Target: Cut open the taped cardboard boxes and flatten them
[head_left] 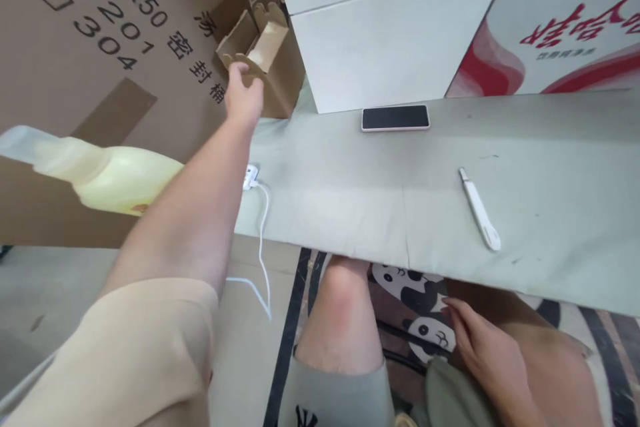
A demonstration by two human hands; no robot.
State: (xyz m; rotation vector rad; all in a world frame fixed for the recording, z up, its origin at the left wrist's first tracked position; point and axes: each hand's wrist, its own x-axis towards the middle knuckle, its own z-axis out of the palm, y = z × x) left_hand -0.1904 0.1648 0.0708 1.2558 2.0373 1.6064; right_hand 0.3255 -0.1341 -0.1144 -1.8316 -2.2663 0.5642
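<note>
A phone (395, 118) and a slim white tool (480, 209) lie on pale cloth (340, 177)

A single head-worn camera looks forward and steeply down over the person's knees (344, 310), taking in both hands (243, 99) at close range, with the table (345, 187) across mid-view.

The left forearm (200, 200) hides one end of the yellow bottle (125, 177); the right end of the worktop (350, 173) is cut off.
</note>
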